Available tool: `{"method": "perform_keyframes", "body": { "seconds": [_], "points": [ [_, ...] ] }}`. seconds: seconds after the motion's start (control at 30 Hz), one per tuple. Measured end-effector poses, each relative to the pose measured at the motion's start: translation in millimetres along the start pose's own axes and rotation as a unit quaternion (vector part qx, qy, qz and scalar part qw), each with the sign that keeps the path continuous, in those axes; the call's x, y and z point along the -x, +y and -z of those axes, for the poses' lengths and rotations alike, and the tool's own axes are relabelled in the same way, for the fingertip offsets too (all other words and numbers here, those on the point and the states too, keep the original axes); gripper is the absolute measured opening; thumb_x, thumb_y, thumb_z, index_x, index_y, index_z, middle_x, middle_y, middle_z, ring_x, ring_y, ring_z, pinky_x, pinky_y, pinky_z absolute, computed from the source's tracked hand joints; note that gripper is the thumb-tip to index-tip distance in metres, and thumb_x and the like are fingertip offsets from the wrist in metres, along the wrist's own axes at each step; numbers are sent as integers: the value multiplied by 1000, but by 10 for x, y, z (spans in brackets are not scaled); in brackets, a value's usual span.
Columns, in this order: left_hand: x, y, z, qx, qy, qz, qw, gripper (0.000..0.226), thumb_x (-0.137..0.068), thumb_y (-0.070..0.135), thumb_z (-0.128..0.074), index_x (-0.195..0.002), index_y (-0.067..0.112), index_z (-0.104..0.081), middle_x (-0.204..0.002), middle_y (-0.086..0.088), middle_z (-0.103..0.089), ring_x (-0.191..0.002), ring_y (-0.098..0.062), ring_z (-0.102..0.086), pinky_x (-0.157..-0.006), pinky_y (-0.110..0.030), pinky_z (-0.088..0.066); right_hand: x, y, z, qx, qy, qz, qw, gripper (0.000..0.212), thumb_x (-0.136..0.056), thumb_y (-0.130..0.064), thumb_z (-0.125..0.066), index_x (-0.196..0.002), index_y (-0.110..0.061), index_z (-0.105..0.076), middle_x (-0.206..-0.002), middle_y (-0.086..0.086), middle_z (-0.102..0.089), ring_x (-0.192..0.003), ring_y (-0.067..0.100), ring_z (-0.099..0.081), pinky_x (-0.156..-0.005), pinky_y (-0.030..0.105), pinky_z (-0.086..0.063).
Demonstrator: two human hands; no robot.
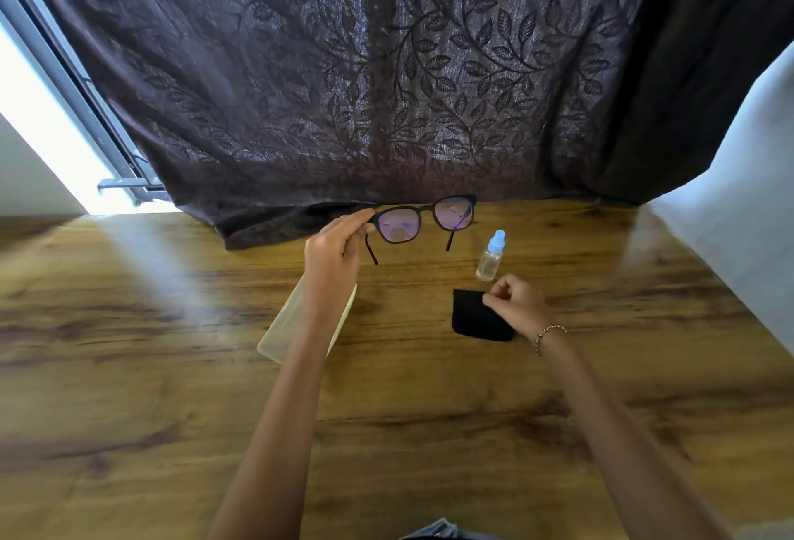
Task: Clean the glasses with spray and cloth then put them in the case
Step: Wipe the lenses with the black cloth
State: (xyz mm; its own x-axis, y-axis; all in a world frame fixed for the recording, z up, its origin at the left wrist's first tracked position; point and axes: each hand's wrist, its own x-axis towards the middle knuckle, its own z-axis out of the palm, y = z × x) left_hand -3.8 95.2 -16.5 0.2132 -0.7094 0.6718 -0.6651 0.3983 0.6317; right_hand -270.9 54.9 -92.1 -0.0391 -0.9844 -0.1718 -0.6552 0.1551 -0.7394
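Note:
Black-framed glasses (425,219) with purple-tinted lenses are held up above the wooden table (172,367), temples unfolded. My left hand (335,255) pinches their left hinge corner. A small clear spray bottle (491,256) with a pale blue cap stands upright to the right of the glasses. A black cloth (477,318) lies flat in front of the bottle. My right hand (517,303) rests on the cloth's right edge, fingers curled and pinching it. A translucent cream case (288,324) lies on the table under my left forearm, partly hidden.
A dark leaf-patterned curtain (386,88) hangs behind the table and bunches on its far edge. A bright window frame (86,118) is at the left. A white wall (739,238) borders the table's right side.

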Motion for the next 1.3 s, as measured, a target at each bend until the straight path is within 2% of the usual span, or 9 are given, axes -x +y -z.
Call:
{"method": "perform_keyframes", "body": {
  "seconds": [0.2, 0.27, 0.33, 0.43, 0.53, 0.63, 0.9, 1.1, 1.3],
  "points": [
    [37, 59, 29, -4, -1, -8, 1000, 27, -85, -14, -55, -107, -4, -67, -92, -14, -72, -85, -10, -64, -83, -13, -49, 273, -371, 60, -273, -131, -53, 952, 28, -74, -5, -79, -98, -16, -70, -105, 6, -70, -99, 19, -66, -81, 33, -56],
    [62, 65, 49, -9, -5, -11, 1000, 27, -85, -14, -55, -108, -4, -67, -94, -15, -72, -85, -10, -64, -83, -17, -50, 416, -518, 102, -319, -110, -23, 941, 20, -74, -3, -78, -90, -14, -73, -97, 3, -73, -99, 20, -66, -84, 35, -56],
    [85, 68, 71, -12, -7, -7, 1000, 27, -86, -13, -55, -108, -4, -67, -93, -15, -72, -85, -12, -65, -81, -21, -51, 570, -689, 157, -368, -79, 30, 926, 15, -75, -5, -77, -86, -16, -73, -83, -4, -74, -87, 11, -68, -67, 22, -55],
    [112, 85, 80, -23, -13, -6, 1000, 23, -87, -9, -56, -107, -5, -67, -92, -16, -72, -84, -19, -68, -79, -27, -53, 775, -959, 184, -410, 54, 115, 903, 14, -81, -8, -74, -84, -21, -70, -75, -12, -72, -74, 1, -66, -59, 14, -50],
    [136, 98, 69, -30, -20, -1, 999, 22, -86, -6, -60, -107, -4, -67, -98, -15, -72, -88, -16, -66, -82, -23, -51, 911, -1217, 149, -309, 255, 237, 885, 9, -84, -14, -70, -88, -22, -67, -81, -13, -69, -78, 1, -65, -68, 13, -49],
    [144, 113, 53, -30, -27, 3, 999, 23, -86, -6, -60, -108, -3, -68, -100, -15, -71, -89, -16, -66, -83, -21, -50, 920, -1343, 42, -128, 327, 375, 858, 7, -85, -10, -69, -92, -12, -67, -86, -5, -68, -80, 5, -62, -73, 14, -46],
    [126, 114, 54, -28, -19, 6, 999, 24, -85, -8, -60, -106, -1, -69, -101, -13, -72, -90, -18, -68, -84, -31, -54, 784, -1160, -289, 114, 232, 462, 848, 26, -86, 1, -66, -112, 1, -69, -110, 12, -67, -100, 25, -63, -89, 37, -52],
    [146, 164, 8, -35, -39, -17, 998, 26, -84, -11, -57, -106, -2, -68, -96, -16, -72, -86, -19, -68, -78, -27, -54, 791, -1130, -367, 170, 169, 478, 845, 42, -85, 5, -65, -127, 2, -59, -110, 14, -60, -96, 25, -60, -80, 32, -56],
    [117, 154, 14, -43, -10, 18, 999, 25, -84, -9, -59, -105, -1, -69, -98, -12, -73, -89, -21, -69, -82, -26, -52, 694, -1171, -326, 135, 227, 424, 866, 36, -88, 1, -61, -123, 6, -61, -103, 13, -58, -92, 22, -56, -77, 28, -51]
  ]
}}
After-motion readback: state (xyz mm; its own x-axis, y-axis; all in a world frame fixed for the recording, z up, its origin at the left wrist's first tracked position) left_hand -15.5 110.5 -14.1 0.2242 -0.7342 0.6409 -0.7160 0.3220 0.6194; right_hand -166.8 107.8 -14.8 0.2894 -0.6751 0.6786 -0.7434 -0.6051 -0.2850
